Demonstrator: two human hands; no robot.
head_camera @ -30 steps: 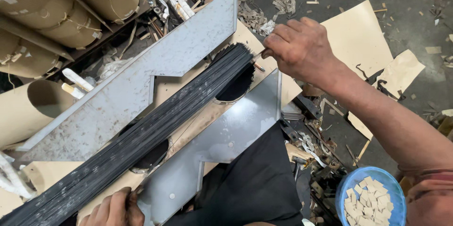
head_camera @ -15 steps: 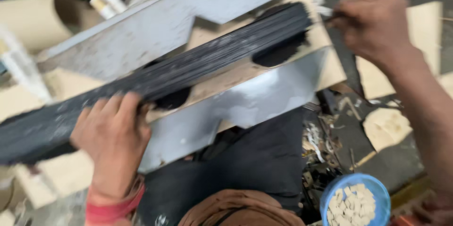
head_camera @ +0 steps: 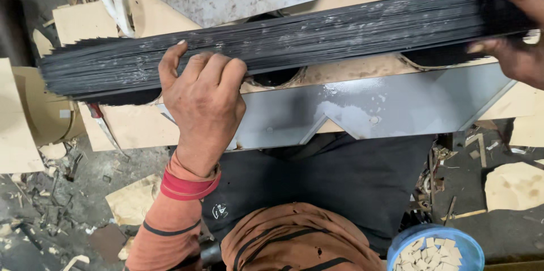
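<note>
Black thin strips, long dense bundle (head_camera: 283, 44), lying across two grey notched metal plates (head_camera: 391, 107), seated in their V-cuts, likely to keep strips squared together. Left hand (head_camera: 204, 101) on bundle's near edge, fingers (head_camera: 195, 70) pressed together, curled over top, steadying it. Right hand (head_camera: 518, 16) at bundle's right end, fingers wrapped around it, clamping strips, thumb underneath. Cardboard pieces (head_camera: 136, 126) under bundle. Blue bowl of pale chips (head_camera: 433, 248) well below bundle, on littered floor (head_camera: 51, 220).
</note>
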